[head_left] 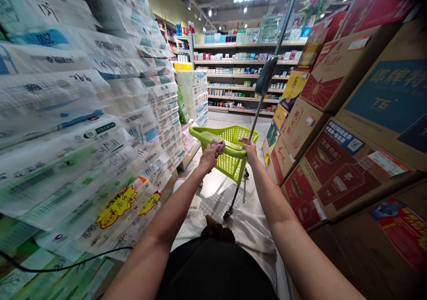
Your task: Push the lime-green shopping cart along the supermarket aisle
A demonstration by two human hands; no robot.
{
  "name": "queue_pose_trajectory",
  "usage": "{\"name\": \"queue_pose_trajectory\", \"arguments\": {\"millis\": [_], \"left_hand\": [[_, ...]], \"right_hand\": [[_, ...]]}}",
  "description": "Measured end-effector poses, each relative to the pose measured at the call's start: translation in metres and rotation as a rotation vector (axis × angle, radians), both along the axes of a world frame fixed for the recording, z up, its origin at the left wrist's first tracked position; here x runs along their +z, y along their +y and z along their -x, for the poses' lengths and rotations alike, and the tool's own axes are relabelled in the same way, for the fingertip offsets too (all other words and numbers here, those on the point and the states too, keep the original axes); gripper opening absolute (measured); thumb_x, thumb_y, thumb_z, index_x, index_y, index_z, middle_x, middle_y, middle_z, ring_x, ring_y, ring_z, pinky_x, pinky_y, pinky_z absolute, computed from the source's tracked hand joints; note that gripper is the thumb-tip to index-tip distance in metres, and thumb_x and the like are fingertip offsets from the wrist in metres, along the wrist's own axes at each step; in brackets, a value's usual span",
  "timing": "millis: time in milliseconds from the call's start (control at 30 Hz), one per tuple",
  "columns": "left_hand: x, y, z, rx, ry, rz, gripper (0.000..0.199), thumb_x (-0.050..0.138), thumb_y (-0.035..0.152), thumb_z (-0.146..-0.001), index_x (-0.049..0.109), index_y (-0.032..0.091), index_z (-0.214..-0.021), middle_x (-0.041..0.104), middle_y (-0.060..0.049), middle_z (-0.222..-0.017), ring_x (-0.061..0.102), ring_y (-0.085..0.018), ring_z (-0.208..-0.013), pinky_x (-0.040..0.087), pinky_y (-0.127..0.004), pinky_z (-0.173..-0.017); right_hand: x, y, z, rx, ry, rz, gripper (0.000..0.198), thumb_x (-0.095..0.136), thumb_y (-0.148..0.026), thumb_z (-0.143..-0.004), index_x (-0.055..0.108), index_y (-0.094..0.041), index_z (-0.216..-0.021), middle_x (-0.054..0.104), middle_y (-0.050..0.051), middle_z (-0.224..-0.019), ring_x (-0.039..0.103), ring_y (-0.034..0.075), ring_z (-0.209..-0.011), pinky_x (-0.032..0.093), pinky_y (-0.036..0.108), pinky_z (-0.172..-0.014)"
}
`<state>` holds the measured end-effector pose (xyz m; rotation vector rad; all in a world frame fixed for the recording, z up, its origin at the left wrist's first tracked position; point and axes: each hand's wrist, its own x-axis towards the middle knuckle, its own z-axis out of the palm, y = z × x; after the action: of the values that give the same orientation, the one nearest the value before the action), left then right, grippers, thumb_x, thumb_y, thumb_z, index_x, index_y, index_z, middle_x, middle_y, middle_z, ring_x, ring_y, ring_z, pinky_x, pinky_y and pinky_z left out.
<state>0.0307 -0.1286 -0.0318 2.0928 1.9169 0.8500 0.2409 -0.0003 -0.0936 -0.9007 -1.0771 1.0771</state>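
Note:
A small lime-green plastic shopping cart [230,164] stands right in front of me, on thin legs with dark casters. My left hand [209,157] is closed around a crumpled greyish-purple cloth [218,146] at the cart's near rim. On the rim's right side, my right hand [249,150] is wrapped over the edge, close beside a tall metal pole [256,120]. This pole rises past the top of the view and carries a dark grip-like piece [267,75]. Inside the basket, the part that shows is bare green mesh.
Stacked tissue packs [123,118] with yellow price tags [116,206] wall the left side. Cardboard cartons [333,158] are piled on the right. Ahead, across the pale tiled floor [230,118], stand shelves [247,62] of boxed goods. A black cable [66,268] crosses the lower left.

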Motion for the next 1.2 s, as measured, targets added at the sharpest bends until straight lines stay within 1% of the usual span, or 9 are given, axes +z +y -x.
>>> {"name": "queue_pose_trajectory", "arguments": {"millis": [133, 300, 467, 567, 667, 867, 1067, 1133, 1200], "left_hand": [[-0.003, 0.001, 0.0, 0.0, -0.054, -0.017, 0.064, 0.057, 0.004, -0.087, 0.062, 0.028, -0.146, 0.054, -0.015, -0.127, 0.063, -0.03, -0.111, 0.055, -0.043, -0.101], [-0.004, -0.001, -0.002, 0.01, 0.008, 0.002, 0.07, 0.053, 0.001, -0.085, 0.059, 0.028, -0.149, 0.053, -0.015, -0.128, 0.062, -0.029, -0.109, 0.056, -0.04, -0.099], [0.018, 0.013, 0.019, -0.029, 0.164, 0.001, 0.066, 0.053, 0.003, -0.086, 0.062, 0.03, -0.146, 0.052, -0.013, -0.13, 0.061, -0.027, -0.109, 0.054, -0.038, -0.098], [0.031, 0.03, 0.038, 0.079, 0.191, -0.013, 0.066, 0.054, 0.004, -0.087, 0.059, 0.029, -0.149, 0.05, -0.014, -0.133, 0.06, -0.029, -0.114, 0.053, -0.04, -0.1], [0.031, 0.037, 0.045, 0.183, 0.158, 0.021, 0.068, 0.056, 0.003, -0.087, 0.057, 0.027, -0.15, 0.049, -0.015, -0.136, 0.06, -0.03, -0.115, 0.053, -0.042, -0.101], [0.021, 0.027, 0.05, -0.011, 0.211, 0.027, 0.065, 0.058, 0.005, -0.087, 0.059, 0.031, -0.147, 0.051, -0.01, -0.135, 0.06, -0.027, -0.118, 0.054, -0.037, -0.101], [0.026, 0.025, 0.062, 0.235, 0.185, 0.048, 0.068, 0.06, 0.006, -0.088, 0.056, 0.029, -0.151, 0.051, -0.014, -0.137, 0.061, -0.03, -0.117, 0.056, -0.036, -0.093], [0.025, 0.021, 0.057, 0.163, 0.197, 0.042, 0.066, 0.059, 0.006, -0.088, 0.057, 0.028, -0.15, 0.051, -0.014, -0.138, 0.061, -0.029, -0.117, 0.056, -0.036, -0.093], [0.025, 0.018, 0.053, 0.021, 0.24, 0.036, 0.063, 0.059, 0.008, -0.088, 0.06, 0.029, -0.147, 0.052, -0.012, -0.138, 0.061, -0.027, -0.116, 0.057, -0.036, -0.094]], "right_hand": [[0.001, 0.0, 0.001, -0.006, 0.001, -0.004, 0.039, 0.065, -0.032, -0.06, 0.062, -0.023, -0.098, 0.077, 0.005, -0.104, 0.066, 0.024, -0.097, 0.048, 0.033, -0.074], [0.004, -0.002, 0.001, -0.01, 0.004, 0.0, 0.037, 0.066, -0.033, -0.062, 0.062, -0.024, -0.098, 0.077, 0.004, -0.103, 0.066, 0.024, -0.101, 0.049, 0.034, -0.08], [0.005, -0.003, 0.002, 0.005, 0.002, 0.011, 0.039, 0.065, -0.031, -0.06, 0.062, -0.024, -0.098, 0.078, 0.004, -0.105, 0.067, 0.024, -0.097, 0.048, 0.032, -0.074], [0.005, -0.004, 0.003, 0.009, 0.004, 0.015, 0.041, 0.063, -0.028, -0.057, 0.062, -0.024, -0.098, 0.078, 0.004, -0.107, 0.066, 0.022, -0.092, 0.047, 0.03, -0.068], [0.004, -0.007, 0.003, 0.012, 0.011, 0.015, 0.043, 0.063, -0.028, -0.056, 0.062, -0.023, -0.099, 0.078, 0.004, -0.11, 0.066, 0.021, -0.089, 0.046, 0.028, -0.065], [0.004, -0.015, -0.004, 0.039, 0.013, 0.026, 0.043, 0.067, -0.029, -0.057, 0.062, -0.025, -0.099, 0.078, 0.003, -0.109, 0.067, 0.021, -0.088, 0.049, 0.029, -0.064], [0.003, -0.025, -0.004, 0.073, -0.011, 0.023, 0.045, 0.067, -0.033, -0.058, 0.063, -0.025, -0.102, 0.077, 0.003, -0.114, 0.068, 0.02, -0.087, 0.05, 0.029, -0.062], [0.002, -0.026, -0.005, 0.07, -0.018, 0.021, 0.045, 0.067, -0.034, -0.057, 0.064, -0.025, -0.102, 0.077, 0.004, -0.114, 0.068, 0.021, -0.088, 0.049, 0.029, -0.061], [0.003, -0.025, -0.007, 0.058, -0.024, 0.017, 0.045, 0.068, -0.035, -0.057, 0.063, -0.025, -0.1, 0.078, 0.004, -0.113, 0.068, 0.022, -0.092, 0.049, 0.029, -0.062]]}}
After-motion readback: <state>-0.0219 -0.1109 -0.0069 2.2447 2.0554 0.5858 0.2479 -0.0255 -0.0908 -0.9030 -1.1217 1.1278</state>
